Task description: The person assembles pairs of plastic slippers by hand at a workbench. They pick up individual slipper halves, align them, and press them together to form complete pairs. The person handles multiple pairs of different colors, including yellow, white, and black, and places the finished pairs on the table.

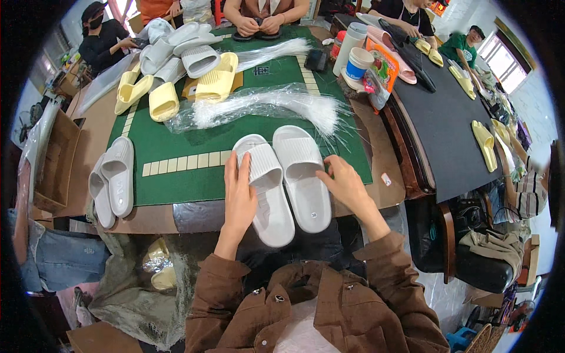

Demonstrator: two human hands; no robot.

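Note:
A pair of light grey slide slippers lies side by side before me, toes away and heels over the table's near edge: the left slipper and the right slipper. Along the outer side of the left one's ribbed strap rests my left hand, its fingers stretched out, thumb by the strap's rear rim. My right hand is at the outer edge of the right slipper. Its thumb touches near the strap opening, and its fingers are bent and apart. Another grey pair stands at the left table edge.
On the green mat lie a bundle of clear plastic ties, yellow slippers and a grey slipper pile. A phone, white tumbler and tub stand right. Co-workers sit around; a dark side table holds more slippers.

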